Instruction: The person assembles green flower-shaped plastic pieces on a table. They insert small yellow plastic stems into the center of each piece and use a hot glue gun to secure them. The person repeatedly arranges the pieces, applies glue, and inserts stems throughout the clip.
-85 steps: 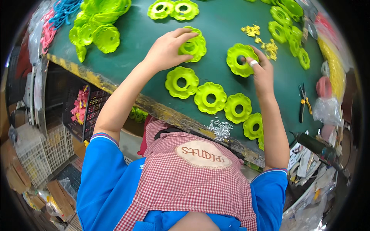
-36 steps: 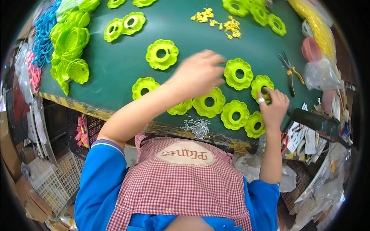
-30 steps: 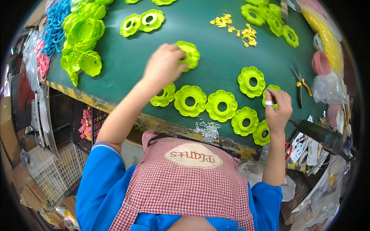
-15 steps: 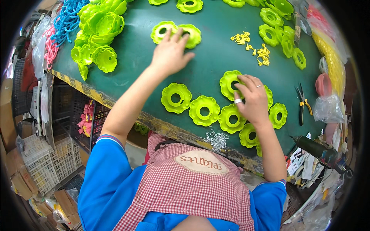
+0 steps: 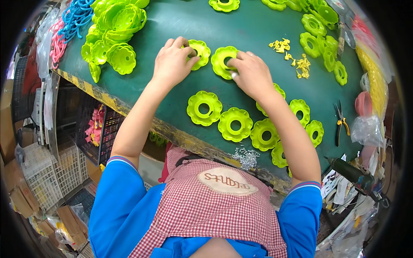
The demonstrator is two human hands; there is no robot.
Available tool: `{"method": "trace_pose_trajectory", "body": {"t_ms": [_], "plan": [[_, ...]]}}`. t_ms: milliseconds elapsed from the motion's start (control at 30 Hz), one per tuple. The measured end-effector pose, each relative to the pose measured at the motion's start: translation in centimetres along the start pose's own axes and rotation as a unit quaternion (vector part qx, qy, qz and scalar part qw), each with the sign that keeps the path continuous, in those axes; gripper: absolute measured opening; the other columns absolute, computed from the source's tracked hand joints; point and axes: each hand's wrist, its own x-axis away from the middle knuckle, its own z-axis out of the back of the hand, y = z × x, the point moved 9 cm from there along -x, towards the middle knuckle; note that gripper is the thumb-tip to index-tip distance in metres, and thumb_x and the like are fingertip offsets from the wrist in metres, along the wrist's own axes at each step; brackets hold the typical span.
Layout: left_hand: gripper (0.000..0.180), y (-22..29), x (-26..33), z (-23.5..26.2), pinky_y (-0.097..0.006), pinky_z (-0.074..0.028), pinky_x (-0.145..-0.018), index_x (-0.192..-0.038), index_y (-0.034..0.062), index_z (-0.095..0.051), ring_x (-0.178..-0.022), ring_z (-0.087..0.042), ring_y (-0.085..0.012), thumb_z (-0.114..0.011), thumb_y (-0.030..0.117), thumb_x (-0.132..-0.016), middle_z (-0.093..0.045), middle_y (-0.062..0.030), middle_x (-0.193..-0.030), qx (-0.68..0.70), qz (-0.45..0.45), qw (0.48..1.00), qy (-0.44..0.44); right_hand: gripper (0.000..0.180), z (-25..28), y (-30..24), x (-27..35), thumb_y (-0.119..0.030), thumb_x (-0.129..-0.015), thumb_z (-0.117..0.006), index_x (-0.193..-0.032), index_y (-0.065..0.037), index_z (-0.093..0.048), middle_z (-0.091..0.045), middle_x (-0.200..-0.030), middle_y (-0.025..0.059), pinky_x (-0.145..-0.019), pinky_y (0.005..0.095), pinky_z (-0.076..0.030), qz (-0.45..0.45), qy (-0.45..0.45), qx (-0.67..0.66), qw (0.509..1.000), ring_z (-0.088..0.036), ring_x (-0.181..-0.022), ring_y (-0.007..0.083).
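My left hand (image 5: 173, 62) closes with curled fingers and thumb on the left side of a lime-green flower-shaped ring (image 5: 203, 59), covering part of it. Just right of that, my right hand (image 5: 253, 74) has thumb and fingers at the hole and right side of another lime-green ring (image 5: 218, 63). The two rings lie a little apart on the green tabletop (image 5: 165, 105). Closer to me, several similar rings (image 5: 204, 121) form a curved row, some partly hidden by my right forearm.
Lime-green petal cups (image 5: 121, 59) are heaped at the far left. Small yellow pieces (image 5: 303, 68) lie right of my hands, with more green rings (image 5: 309, 43) beyond. Small metal screws (image 5: 245, 158) sit at the near edge. Pliers (image 5: 343, 122) and a dark green power tool (image 5: 349, 171) are at right.
My right hand has moved left and away from me, from the curved row to a ring at the far middle. My left hand has shifted left, and the two rings there are now apart.
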Motion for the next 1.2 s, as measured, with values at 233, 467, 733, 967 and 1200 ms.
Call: {"method": "trace_pose_trajectory", "body": {"t_ms": [233, 467, 733, 967, 1200], "plan": [[0.015, 2.2, 0.8, -0.4, -0.036, -0.051, -0.086, -0.086, 0.0101, -0.072, -0.097, -0.057, -0.023, -0.075, 0.024, -0.08, -0.059, -0.0023, -0.101, 0.041, -0.041, 0.998, -0.027, 0.021, 1.7, 0.3, 3.2, -0.002, -0.074, -0.064, -0.087, -0.015, -0.074, -0.061, -0.09, 0.0026, -0.078, 0.0355, -0.048, 0.028, -0.008, 0.033, 0.999, -0.06, -0.091, 0.022], [0.016, 5.2, 1.5, -0.2, -0.037, -0.051, -0.085, -0.086, 0.0085, -0.073, -0.098, -0.057, -0.0243, -0.078, 0.02, -0.075, -0.059, -0.0029, -0.1, 0.109, -0.136, 0.983, -0.057, 0.021, 4.2, 1.1, 5.9, -0.003, -0.076, -0.066, -0.093, -0.013, -0.072, -0.063, -0.093, 0.0037, -0.08, 0.0362, -0.049, 0.041, 0.078, -0.025, 0.996, -0.061, -0.093, 0.0229], [0.011, 16.3, -4.3, -1.4, -0.037, -0.053, -0.082, -0.091, 0.0099, -0.072, -0.095, -0.06, -0.025, -0.07, 0.014, -0.081, -0.065, -0.0043, -0.099, 0.125, -0.258, 0.958, 0.018, 0.013, 9.6, 15.8, 10.7, -0.012, -0.084, -0.068, -0.095, -0.009, -0.073, -0.068, -0.092, 0.0082, -0.076, 0.0397, -0.053, -0.134, 0.171, 0.036, 0.976, -0.066, -0.083, 0.0302], [0.011, 25.8, -8.3, -7.8, -0.038, -0.054, -0.081, -0.092, 0.0113, -0.071, -0.096, -0.062, -0.0248, -0.066, 0.017, -0.084, -0.064, -0.0045, -0.095, 0.118, -0.317, 0.941, -0.015, 0.021, 8.9, 17.1, 12.1, -0.007, -0.082, -0.069, -0.103, -0.007, -0.072, -0.068, -0.096, 0.0095, -0.081, 0.039, -0.051, -0.273, 0.03, 0.048, 0.96, -0.064, -0.089, 0.0304], [0.013, 25.6, -9.0, -9.0, -0.04, -0.053, -0.08, -0.092, 0.0099, -0.068, -0.094, -0.063, -0.0273, -0.066, 0.022, -0.087, -0.064, -0.0049, -0.093, 0.135, -0.288, 0.946, -0.057, 0.02, 9.2, 16.0, 13.3, -0.005, -0.081, -0.068, -0.101, -0.005, -0.069, -0.066, -0.092, 0.009, -0.08, 0.0385, -0.051, -0.101, 0.059, 0.021, 0.993, -0.062, -0.09, 0.0291]]}}
